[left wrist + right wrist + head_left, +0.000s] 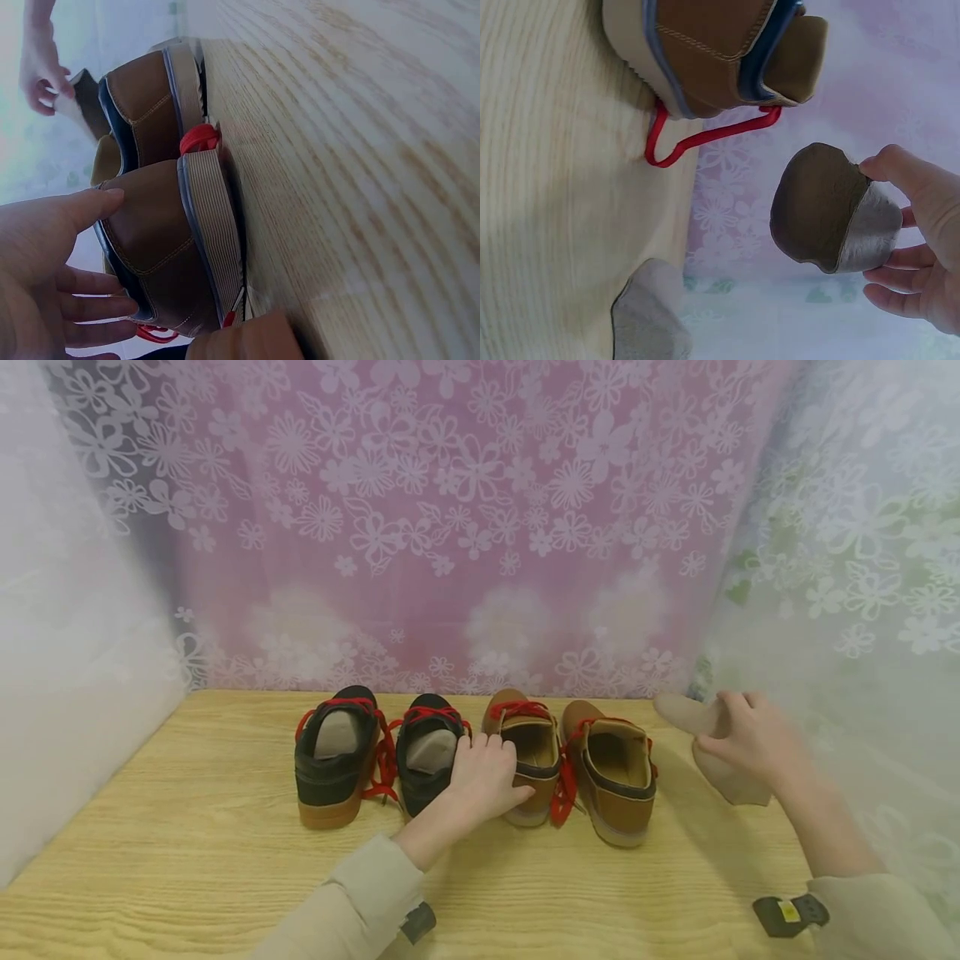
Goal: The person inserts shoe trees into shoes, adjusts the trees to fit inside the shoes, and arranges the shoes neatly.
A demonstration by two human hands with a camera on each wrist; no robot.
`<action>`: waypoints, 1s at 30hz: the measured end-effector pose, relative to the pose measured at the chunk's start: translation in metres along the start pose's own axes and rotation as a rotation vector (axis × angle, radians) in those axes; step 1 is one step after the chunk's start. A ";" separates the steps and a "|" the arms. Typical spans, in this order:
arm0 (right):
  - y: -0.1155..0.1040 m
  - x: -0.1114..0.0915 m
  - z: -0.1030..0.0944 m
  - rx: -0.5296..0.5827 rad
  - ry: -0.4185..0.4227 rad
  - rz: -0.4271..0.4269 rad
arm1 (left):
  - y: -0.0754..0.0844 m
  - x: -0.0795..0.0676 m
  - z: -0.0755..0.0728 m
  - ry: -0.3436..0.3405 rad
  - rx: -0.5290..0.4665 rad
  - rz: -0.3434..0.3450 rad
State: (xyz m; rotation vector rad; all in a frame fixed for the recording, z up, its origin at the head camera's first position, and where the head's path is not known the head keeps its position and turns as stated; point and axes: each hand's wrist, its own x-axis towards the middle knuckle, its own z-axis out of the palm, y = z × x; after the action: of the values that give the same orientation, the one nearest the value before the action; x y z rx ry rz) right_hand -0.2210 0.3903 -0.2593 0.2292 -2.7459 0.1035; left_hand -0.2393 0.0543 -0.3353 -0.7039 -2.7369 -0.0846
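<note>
The right hand [757,739] pinches a beige shoe insert [686,716] between thumb and fingers, its long axis running out toward nine to ten o'clock, above the worktop [187,877]. From those fingers the right brown shoe [618,781] lies toward eight o'clock, with no insert in its mouth; its toe aims toward eleven and its heel toward five, so the insert lies at an angle across its length. The right hand is the nearer to this shoe. The left hand [483,777], fingers extended and gripping nothing, is at the left brown shoe [540,768]; whether it touches, I cannot tell. A second insert [738,781] lies just below the right hand, toward six. Farther out at nine, two black shoes [330,785] each have an insert inside.
</note>
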 end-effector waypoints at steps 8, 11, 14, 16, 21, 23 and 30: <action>-0.014 -0.002 -0.016 -0.003 0.116 -0.063 | 0.001 0.000 0.001 0.009 0.047 0.022; -0.018 -0.001 -0.019 0.003 0.178 -0.114 | 0.001 0.000 0.001 0.011 0.067 0.032; -0.022 -0.001 -0.021 0.010 0.233 -0.155 | 0.001 0.000 0.001 0.012 0.078 0.041; -0.026 -0.001 -0.023 0.015 0.262 -0.178 | 0.001 0.000 0.001 0.017 0.078 0.045; -0.041 0.000 -0.030 0.017 0.223 -0.188 | -0.001 0.001 0.002 0.007 0.055 0.053; -0.048 0.000 -0.032 0.023 0.192 -0.192 | -0.002 0.002 0.002 -0.002 0.050 0.054; -0.063 -0.001 -0.033 0.061 0.154 -0.229 | -0.001 0.002 0.002 -0.006 0.047 0.052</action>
State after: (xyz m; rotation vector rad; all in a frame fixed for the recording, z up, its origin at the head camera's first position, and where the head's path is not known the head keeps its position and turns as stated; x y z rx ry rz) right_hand -0.1977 0.3318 -0.2269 0.5273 -2.5459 0.1371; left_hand -0.2423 0.0543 -0.3370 -0.7633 -2.7145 -0.0059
